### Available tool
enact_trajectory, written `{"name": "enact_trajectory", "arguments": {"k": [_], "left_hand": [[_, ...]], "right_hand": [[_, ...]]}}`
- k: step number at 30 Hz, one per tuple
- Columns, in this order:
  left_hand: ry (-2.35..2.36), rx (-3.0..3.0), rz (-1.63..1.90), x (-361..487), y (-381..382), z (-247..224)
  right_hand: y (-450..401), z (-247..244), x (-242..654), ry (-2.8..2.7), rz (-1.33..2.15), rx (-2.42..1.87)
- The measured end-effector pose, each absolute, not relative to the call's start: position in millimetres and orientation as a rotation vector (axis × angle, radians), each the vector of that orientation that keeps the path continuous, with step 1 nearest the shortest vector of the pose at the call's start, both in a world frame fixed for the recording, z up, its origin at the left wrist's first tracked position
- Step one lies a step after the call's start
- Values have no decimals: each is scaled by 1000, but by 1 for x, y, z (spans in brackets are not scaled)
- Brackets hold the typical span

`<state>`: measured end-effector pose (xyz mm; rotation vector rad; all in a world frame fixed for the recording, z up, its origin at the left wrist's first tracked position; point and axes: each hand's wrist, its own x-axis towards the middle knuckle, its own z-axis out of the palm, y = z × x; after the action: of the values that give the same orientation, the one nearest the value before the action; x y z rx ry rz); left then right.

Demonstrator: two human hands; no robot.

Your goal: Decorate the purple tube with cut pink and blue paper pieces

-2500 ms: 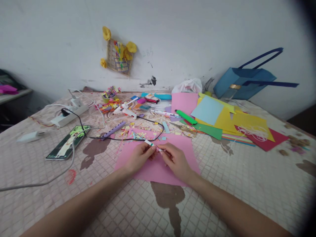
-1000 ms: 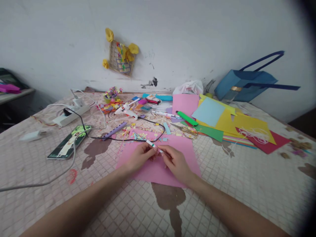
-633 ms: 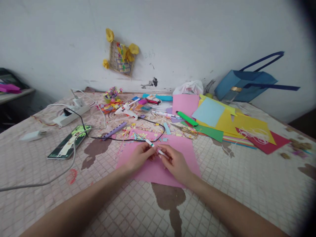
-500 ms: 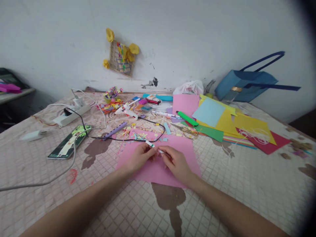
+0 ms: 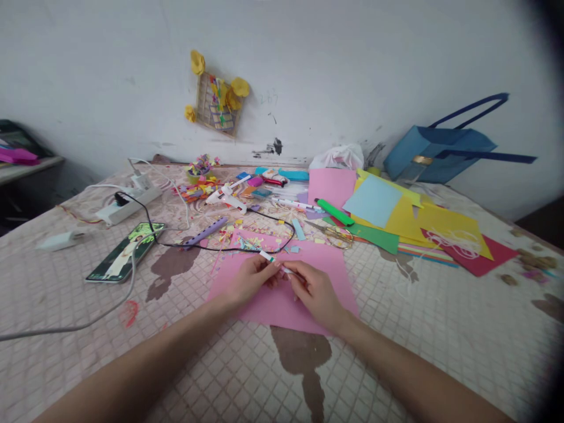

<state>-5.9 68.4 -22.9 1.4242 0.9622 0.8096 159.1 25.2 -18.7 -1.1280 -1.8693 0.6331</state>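
White tip (image 5: 287,271) swung back in line with green-banded pen (image 5: 267,257) — right hand (image 5: 312,289) pinches tip, left hand (image 5: 252,280) grips pen, so both work one spot again — above pink sheet (image 5: 282,311), well short of table's (image 5: 211,376) back edge.

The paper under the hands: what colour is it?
The paper is pink, in the head view.

— Where does the head camera look from?
— Above the near side of the surface (image 5: 220,379), facing forward and down.
— How near?
— Close above both forearms (image 5: 154,357); the wall (image 5: 335,70) rises beyond the far edge.
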Motion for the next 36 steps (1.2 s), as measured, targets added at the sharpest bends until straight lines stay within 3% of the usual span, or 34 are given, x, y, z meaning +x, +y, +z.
{"name": "enact_trajectory", "arguments": {"k": [36], "left_hand": [[911,1386,848,-6,71,-24]], "right_hand": [[24,-20,158,-1884,687,-1132]]}}
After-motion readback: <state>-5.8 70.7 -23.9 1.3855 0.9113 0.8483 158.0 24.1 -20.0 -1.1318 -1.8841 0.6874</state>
